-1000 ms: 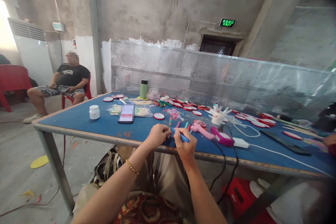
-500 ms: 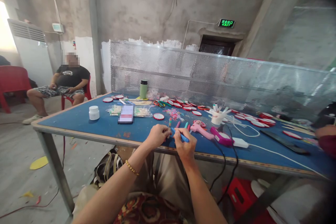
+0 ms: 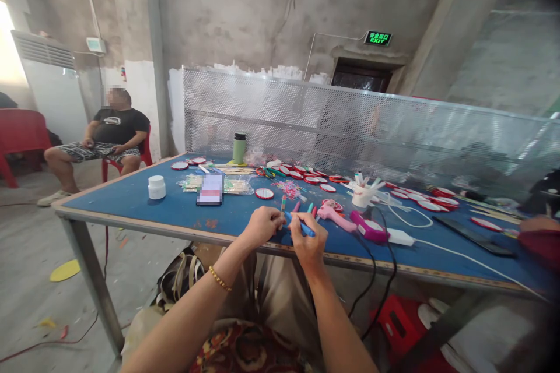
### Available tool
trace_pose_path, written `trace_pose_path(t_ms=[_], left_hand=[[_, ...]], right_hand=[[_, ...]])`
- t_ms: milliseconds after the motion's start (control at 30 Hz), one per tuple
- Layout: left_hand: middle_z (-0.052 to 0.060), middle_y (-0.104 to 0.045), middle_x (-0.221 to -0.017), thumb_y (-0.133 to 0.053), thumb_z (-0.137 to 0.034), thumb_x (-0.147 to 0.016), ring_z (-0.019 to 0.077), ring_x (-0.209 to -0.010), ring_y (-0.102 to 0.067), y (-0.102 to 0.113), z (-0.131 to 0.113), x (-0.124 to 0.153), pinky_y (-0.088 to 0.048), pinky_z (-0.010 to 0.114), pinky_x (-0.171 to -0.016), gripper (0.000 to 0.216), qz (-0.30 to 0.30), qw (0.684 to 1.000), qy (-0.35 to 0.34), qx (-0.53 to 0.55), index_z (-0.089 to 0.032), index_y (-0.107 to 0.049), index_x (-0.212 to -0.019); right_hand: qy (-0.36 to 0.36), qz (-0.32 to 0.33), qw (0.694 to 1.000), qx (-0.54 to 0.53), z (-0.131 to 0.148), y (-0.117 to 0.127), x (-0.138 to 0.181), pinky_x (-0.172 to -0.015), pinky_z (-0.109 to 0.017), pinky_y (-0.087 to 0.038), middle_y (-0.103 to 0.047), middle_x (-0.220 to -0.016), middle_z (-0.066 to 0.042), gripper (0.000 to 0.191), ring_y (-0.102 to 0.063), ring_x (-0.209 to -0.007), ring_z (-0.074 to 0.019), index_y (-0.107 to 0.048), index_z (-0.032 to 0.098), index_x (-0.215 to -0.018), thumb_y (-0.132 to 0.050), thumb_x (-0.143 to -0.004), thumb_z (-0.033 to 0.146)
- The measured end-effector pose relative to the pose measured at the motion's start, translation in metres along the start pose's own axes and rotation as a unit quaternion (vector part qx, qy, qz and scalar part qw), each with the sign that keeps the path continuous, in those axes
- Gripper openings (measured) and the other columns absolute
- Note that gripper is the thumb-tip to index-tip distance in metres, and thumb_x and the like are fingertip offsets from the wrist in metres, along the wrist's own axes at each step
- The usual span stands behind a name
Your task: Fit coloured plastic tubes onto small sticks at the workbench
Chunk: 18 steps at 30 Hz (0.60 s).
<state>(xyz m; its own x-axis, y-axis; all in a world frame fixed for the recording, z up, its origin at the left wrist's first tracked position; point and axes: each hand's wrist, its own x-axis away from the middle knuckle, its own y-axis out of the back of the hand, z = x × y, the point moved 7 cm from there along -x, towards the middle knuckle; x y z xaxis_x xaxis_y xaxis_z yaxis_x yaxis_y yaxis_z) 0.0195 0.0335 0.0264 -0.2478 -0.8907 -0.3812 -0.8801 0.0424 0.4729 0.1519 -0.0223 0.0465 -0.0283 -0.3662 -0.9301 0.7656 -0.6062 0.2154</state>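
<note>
My left hand [image 3: 262, 226] and my right hand [image 3: 308, 243] meet at the near edge of the blue table [image 3: 144, 207]. Both are closed on a blue stick [image 3: 301, 227] held between them. The left fingers pinch its left end, and the right hand wraps round its right part. Just beyond my hands, several coloured sticks [image 3: 298, 207] lie on the table. A pink glue gun [image 3: 338, 217] lies right of them.
Red-rimmed round discs [image 3: 306, 176], a white cup of sticks [image 3: 363, 193], a phone [image 3: 210, 189], a white jar [image 3: 156, 187], a green flask [image 3: 238, 148] and white cables [image 3: 459, 253] lie about. A perforated metal screen [image 3: 350, 128] backs the table. A person sits at far left [image 3: 109, 134]; another person's arm [image 3: 540, 236] rests at right.
My hands stay in place on the blue stick. The other person's arm at the right edge has moved a little further in over the table.
</note>
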Motion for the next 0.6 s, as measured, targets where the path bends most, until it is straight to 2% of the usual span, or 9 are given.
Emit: trace_pose_path(t_ms=[600], left_hand=[[-0.003, -0.052, -0.05, -0.053, -0.026, -0.084, 0.0103, -0.052, -0.048, 0.0004, -0.0015, 0.0007, -0.034, 0.021, -0.057, 0.027, 0.0, 1.0, -0.001, -0.007, -0.015, -0.063, -0.062]], right_hand=[[-0.005, 0.004, 1.0, -0.001, 0.0003, 0.0, -0.0011, -0.058, -0.023, -0.051, -0.071, -0.067, -0.001, 0.022, -0.066, -0.056, -0.0137, -0.066, 0.019, -0.082, -0.053, -0.097, 0.029]])
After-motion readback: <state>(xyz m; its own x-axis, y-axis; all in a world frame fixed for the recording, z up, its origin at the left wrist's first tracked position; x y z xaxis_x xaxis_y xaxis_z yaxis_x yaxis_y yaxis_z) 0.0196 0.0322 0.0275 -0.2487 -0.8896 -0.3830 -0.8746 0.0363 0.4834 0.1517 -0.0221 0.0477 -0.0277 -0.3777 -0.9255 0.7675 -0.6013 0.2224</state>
